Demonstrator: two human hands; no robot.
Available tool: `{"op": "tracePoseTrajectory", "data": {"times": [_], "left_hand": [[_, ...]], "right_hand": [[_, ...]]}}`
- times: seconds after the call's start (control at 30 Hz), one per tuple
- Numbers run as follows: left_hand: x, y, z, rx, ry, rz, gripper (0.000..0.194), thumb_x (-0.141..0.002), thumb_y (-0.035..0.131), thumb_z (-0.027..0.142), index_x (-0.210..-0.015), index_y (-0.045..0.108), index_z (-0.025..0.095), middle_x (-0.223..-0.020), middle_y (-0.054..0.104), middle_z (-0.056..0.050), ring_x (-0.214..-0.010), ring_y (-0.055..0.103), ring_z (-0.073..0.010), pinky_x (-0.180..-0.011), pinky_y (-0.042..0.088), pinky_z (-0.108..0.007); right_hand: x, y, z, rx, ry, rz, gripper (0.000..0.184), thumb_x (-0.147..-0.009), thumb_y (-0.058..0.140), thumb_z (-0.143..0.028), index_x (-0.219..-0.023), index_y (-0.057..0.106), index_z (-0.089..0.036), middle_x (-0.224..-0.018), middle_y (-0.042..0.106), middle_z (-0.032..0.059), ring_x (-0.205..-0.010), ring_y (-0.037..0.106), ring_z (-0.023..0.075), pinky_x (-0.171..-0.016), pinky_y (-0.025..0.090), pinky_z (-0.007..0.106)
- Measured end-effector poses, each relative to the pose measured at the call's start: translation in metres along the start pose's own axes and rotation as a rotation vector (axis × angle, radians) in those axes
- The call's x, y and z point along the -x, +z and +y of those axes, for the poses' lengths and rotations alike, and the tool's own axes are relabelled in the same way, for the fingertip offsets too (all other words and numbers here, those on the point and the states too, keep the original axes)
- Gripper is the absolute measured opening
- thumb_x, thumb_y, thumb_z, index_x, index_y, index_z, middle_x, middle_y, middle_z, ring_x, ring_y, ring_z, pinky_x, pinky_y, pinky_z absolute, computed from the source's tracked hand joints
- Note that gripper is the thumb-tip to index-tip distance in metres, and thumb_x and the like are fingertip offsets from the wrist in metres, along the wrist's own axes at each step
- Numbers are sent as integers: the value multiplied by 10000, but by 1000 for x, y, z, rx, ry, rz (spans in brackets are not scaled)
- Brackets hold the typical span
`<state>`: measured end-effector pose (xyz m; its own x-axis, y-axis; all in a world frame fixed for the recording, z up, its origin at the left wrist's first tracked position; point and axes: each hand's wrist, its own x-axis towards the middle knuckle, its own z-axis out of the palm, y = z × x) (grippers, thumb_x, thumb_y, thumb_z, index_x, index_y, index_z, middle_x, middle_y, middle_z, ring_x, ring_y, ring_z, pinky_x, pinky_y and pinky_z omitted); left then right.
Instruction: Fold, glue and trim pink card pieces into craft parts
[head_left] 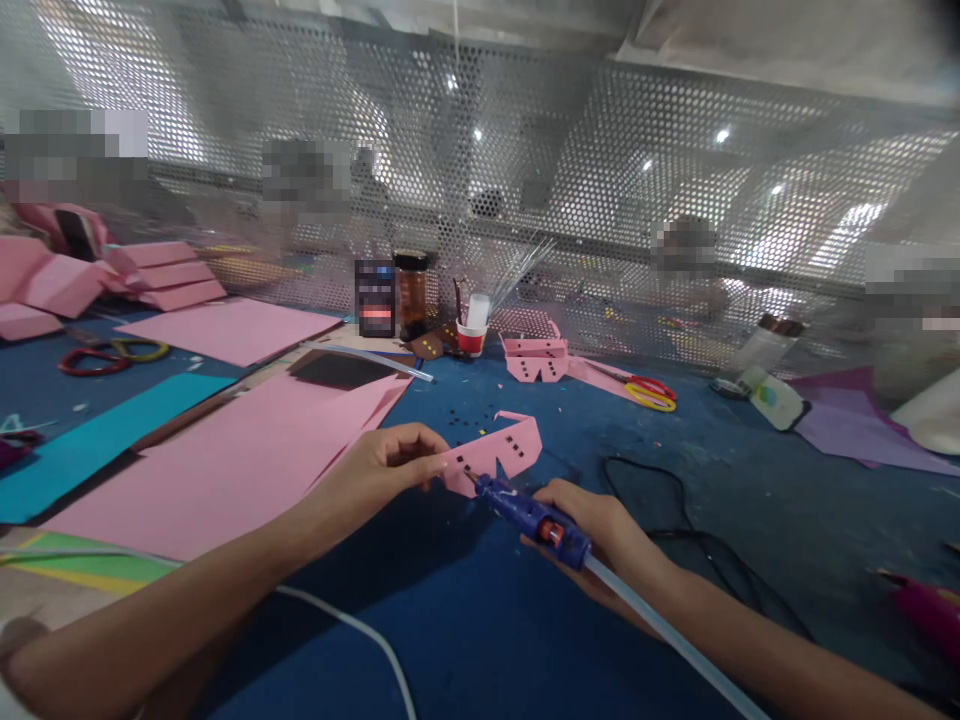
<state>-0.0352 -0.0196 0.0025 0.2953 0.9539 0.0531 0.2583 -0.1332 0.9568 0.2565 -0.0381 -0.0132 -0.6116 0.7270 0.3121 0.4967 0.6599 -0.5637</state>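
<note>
Between the thumb and fingers of my left hand [401, 462] is the left end of a pink paper cutout [517, 440], folded, notched at its lower edge and dotted with small black squares. My right hand [600, 525] is wrapped around a blue hot glue gun [529, 512]. Its nozzle tip is at the cutout's face, near the black squares on the left side; whether it touches I cannot tell. A long translucent glue stick [660, 625] sticks out of the gun's rear. Several tiny black squares [469, 418] lie on the blue table just behind the cutout.
Pink paper sheets [247, 455] and a teal strip [112, 430] cover the left. A similar pink cutout [536, 358], red-and-yellow scissors [651, 392], a red-and-white cup [472, 338] and a brown jar [412, 298] stand farther back. A black cord [682, 500] runs at right. Perforated metal [525, 150] closes the back.
</note>
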Motion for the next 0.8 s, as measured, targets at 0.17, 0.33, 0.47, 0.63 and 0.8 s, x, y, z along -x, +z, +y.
{"op": "tracePoseTrajectory", "data": {"times": [0.17,0.33,0.47,0.63,0.8], "left_hand": [[-2,0,0,0,-2,4,273,-876,688,466,-886,709,194,-870,715,-28,-773,595,-174,-707,454,-295],[-2,0,0,-5,0,13,269,-877,680,460,-884,708,192,-875,714,-32,-779,596,-178,-715,458,-302],[-1,0,1,1,-2,24,278,-876,682,467,-897,712,192,-893,713,-38,-792,597,-181,-719,461,-304],[-1,0,0,9,-6,32,266,-869,697,458,-894,712,193,-862,690,-21,-742,572,-160,-703,451,-289],[0,-1,0,2,-12,24,269,-868,695,460,-898,709,193,-863,684,-18,-740,571,-161,-705,447,-288]], "right_hand": [[0,-1,-3,-13,3,-9,162,-881,641,-189,-1039,624,-216,-904,687,9,-740,640,140,-656,451,207],[0,1,-2,-1,16,7,158,-870,647,-182,-1022,616,-215,-880,669,0,-719,634,134,-632,434,205],[-1,1,-1,-9,17,39,109,-900,621,-184,-1001,610,-226,-851,654,-8,-695,620,130,-619,420,213],[0,0,1,-23,21,3,157,-890,623,-168,-1032,608,-230,-894,665,0,-741,633,143,-654,433,221],[1,-3,-1,-27,30,-22,210,-859,631,-140,-1048,608,-227,-910,661,3,-760,631,148,-682,443,226]]}}
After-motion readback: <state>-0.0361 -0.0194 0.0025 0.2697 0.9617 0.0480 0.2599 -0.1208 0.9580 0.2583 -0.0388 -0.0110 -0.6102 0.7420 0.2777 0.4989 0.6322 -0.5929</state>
